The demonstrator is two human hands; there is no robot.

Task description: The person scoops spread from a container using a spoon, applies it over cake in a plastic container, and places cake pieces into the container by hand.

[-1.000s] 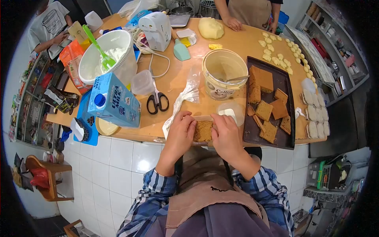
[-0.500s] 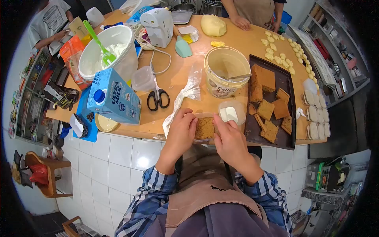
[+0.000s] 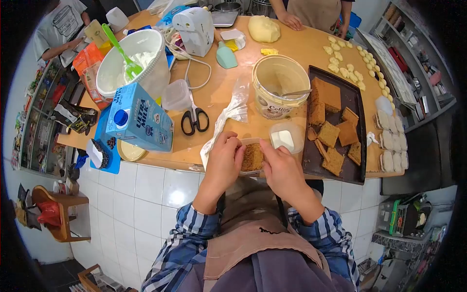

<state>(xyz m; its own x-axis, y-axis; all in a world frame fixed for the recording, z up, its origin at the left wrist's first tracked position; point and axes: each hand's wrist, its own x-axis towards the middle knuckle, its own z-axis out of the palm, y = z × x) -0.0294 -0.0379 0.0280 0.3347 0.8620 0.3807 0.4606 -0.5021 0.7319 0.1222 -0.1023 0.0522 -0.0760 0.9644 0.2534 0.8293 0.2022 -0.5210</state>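
A piece of brown cake (image 3: 252, 156) lies inside a small clear plastic container (image 3: 250, 141) at the table's front edge. My left hand (image 3: 224, 160) is closed around the container's left side. From the right, my right hand (image 3: 283, 170) grips the container's other side, its fingertips touching the cake's edge; the fingers underneath are hidden. Just beyond my right hand is another clear container (image 3: 294, 132) with something white in it. A dark baking tray (image 3: 311, 168) to the right carries a cake block (image 3: 327, 95) and several cut pieces.
A cream tub (image 3: 272, 108) with a metal utensil stands behind the container. On the left are scissors (image 3: 194, 120), a milk carton (image 3: 141, 119) and a white bowl (image 3: 108, 80) with a green spatula. Dough (image 3: 263, 29) lies farther back, near another person's hand (image 3: 290, 20).
My right fingertips have shifted slightly left over the cake, covering more of its right edge. My left hand stays nearly still on the container.
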